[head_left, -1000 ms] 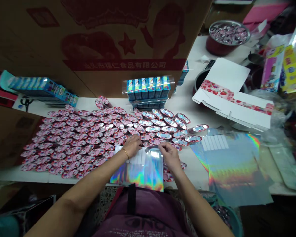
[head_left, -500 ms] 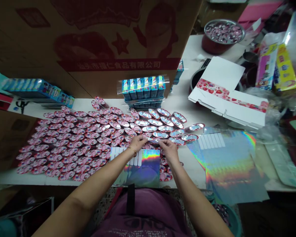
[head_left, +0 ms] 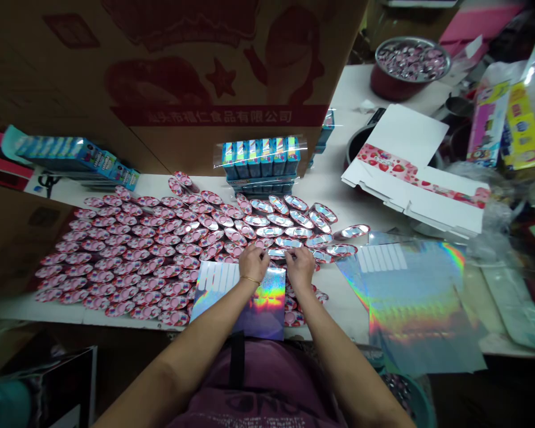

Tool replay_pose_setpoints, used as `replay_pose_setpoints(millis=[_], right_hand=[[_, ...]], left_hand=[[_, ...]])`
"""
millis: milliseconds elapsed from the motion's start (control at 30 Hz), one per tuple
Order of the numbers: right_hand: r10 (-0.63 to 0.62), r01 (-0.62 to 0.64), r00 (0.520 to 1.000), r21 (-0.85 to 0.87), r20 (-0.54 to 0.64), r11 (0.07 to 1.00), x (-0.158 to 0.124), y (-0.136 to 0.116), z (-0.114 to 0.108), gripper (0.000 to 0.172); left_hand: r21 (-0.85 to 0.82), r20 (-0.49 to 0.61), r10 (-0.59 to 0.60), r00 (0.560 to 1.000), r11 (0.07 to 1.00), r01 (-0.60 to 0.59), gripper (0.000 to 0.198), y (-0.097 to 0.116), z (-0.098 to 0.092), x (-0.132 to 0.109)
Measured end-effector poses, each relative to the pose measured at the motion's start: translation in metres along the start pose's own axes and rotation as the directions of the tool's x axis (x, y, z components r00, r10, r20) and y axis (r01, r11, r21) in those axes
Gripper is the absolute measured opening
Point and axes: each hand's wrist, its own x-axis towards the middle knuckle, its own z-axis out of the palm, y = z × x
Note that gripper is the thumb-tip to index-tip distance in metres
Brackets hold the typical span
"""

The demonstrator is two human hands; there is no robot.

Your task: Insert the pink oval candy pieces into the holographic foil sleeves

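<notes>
Far left: a row of blue packs (head_left: 71, 156) lies on its side at the back of the table, against the big cardboard box (head_left: 205, 71) with red print.
Left field: pink oval pieces (head_left: 129, 249) lie in tight, overlapping rows on the white table (head_left: 339, 184), reaching from the left edge to the hands.
Small holographic sheet (head_left: 267, 312): it lies flat at the near table edge, straight in front of the person. A row of white strips (head_left: 220, 278) sits on its left part.
Left hand (head_left: 253, 263): it is palm down at the sheet's far edge, with a thin bracelet (head_left: 249, 279) on the wrist. The fingers are curled, tips down on one silver oval piece; I cannot tell whether they pinch it or only press it.
Silver oval piece (head_left: 277, 254): it sits between the two sets of fingertips, in the nearest row, just at the sheet's far edge.
Right hand (head_left: 299, 266): it mirrors the other, knuckles up and fingers bent onto the same piece. The grip is hidden, so I cannot tell.
Behind the hands: shiny ovals (head_left: 289, 223) fan out in rows, and beyond them stands a wrapped stack of blue boxes (head_left: 261, 160).
Right of the hands: large holographic sheets (head_left: 414, 303) lie overlapped and overhang the near edge.
Right back: a flat white carton (head_left: 414, 172) with a strawberry band rests tilted, and behind it is a red bowl (head_left: 410, 65) full of ovals.
Far right: bright printed packs (head_left: 508, 125) stand among clear plastic.
</notes>
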Motion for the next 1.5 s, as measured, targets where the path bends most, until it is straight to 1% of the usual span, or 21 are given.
replay_pose_setpoints(millis=[133,233,267,333,400,467,533,567,667,700,767,833,933,1033,1100,1167,1267,1333,1400,1433,1500], right_hand=[[0.020,-0.016,0.999,-0.091,0.042,0.996,0.006,-0.001,-0.002,0.011],[0.047,-0.032,0.994,-0.155,0.096,0.987,0.012,-0.002,-0.007,0.010],[0.024,-0.004,0.993,-0.171,0.117,0.985,0.014,-0.002,-0.010,0.010],[-0.088,0.123,0.981,-0.203,0.171,0.972,0.014,-0.001,-0.016,0.011],[-0.232,0.294,0.940,-0.249,0.249,0.923,0.010,0.002,-0.021,0.018],[-0.324,0.424,0.886,-0.296,0.331,0.856,0.005,0.006,-0.027,0.030],[-0.353,0.476,0.858,-0.318,0.374,0.820,0.000,0.008,-0.031,0.037],[-0.353,0.474,0.860,-0.318,0.369,0.821,-0.001,0.007,-0.033,0.037],[-0.389,0.479,0.855,-0.237,0.342,0.845,-0.005,-0.006,-0.033,0.032],[-0.426,0.509,0.835,-0.195,0.349,0.838,-0.008,-0.013,-0.031,0.031],[-0.513,0.596,0.766,-0.128,0.387,0.793,-0.017,-0.027,-0.023,0.031],[-0.566,0.660,0.711,-0.118,0.417,0.742,-0.029,-0.035,-0.012,0.034],[-0.608,0.697,0.689,-0.133,0.395,0.704,-0.047,-0.033,0.000,0.037],[-0.639,0.702,0.690,-0.097,0.339,0.706,-0.058,-0.029,0.002,0.032],[-0.617,0.659,0.722,-0.041,0.313,0.751,-0.060,-0.035,-0.005,0.025],[-0.552,0.556,0.777,0.080,0.302,0.827,-0.057,-0.048,-0.017,0.019],[-0.368,0.242,0.876,0.377,0.312,0.894,-0.044,-0.067,-0.035,0.016],[-0.188,-0.020,0.921,0.522,0.342,0.853,-0.030,-0.073,-0.040,0.016],[-0.029,-0.220,0.922,0.584,0.386,0.781,-0.017,-0.071,-0.039,0.016],[0.022,-0.287,0.911,0.597,0.411,0.749,-0.011,-0.069,-0.036,0.016],[0.080,-0.369,0.891,0.610,0.447,0.702,-0.003,-0.064,-0.030,0.017]], left_hand=[[0.053,0.010,-0.033,0.999,0.998,0.033,0.016,0.003,0.002,0.003],[0.030,-0.002,-0.055,0.998,0.998,0.055,0.012,0.005,0.000,0.003],[0.008,-0.010,-0.052,0.999,0.999,0.053,0.013,0.005,-0.003,0.003],[-0.018,-0.019,-0.018,1.000,1.000,0.017,0.018,0.002,-0.014,0.001],[0.013,0.005,0.039,0.999,0.999,-0.039,0.022,-0.006,-0.029,-0.002],[0.077,0.094,0.108,0.990,0.990,-0.115,0.029,-0.019,-0.046,-0.005],[0.114,0.224,0.162,0.961,0.975,-0.191,0.030,-0.033,-0.058,-0.007],[0.120,0.286,0.175,0.942,0.969,-0.216,0.029,-0.039,-0.062,-0.007],[0.122,0.389,0.155,0.908,0.968,-0.218,0.019,-0.051,-0.064,-0.007],[0.117,0.402,0.148,0.904,0.971,-0.210,0.018,-0.052,-0.063,-0.007],[0.092,0.408,0.155,0.900,0.973,-0.210,0.016,-0.051,-0.060,-0.006],[0.061,0.410,0.186,0.893,0.971,-0.230,0.016,-0.050,-0.058,-0.006],[0.045,0.416,0.199,0.887,0.970,-0.238,0.017,-0.051,-0.059,-0.006],[0.054,0.442,0.169,0.881,0.975,-0.214,0.018,-0.054,-0.060,-0.008],[0.066,0.437,0.162,0.884,0.975,-0.212,0.018,-0.055,-0.061,-0.009],[0.097,0.403,0.164,0.900,0.971,-0.221,0.017,-0.056,-0.061,-0.011],[0.142,0.335,0.196,0.922,0.957,-0.255,0.012,-0.059,-0.062,-0.013],[0.094,0.285,0.226,0.932,0.961,-0.262,0.013,-0.061,-0.062,-0.012],[-0.078,0.256,0.226,0.940,0.974,-0.213,0.017,-0.061,-0.061,-0.010],[-0.209,0.258,0.200,0.945,0.967,-0.147,0.019,-0.060,-0.061,-0.008],[-0.480,0.318,0.092,0.943,0.874,0.077,0.030,-0.057,-0.060,-0.004]])
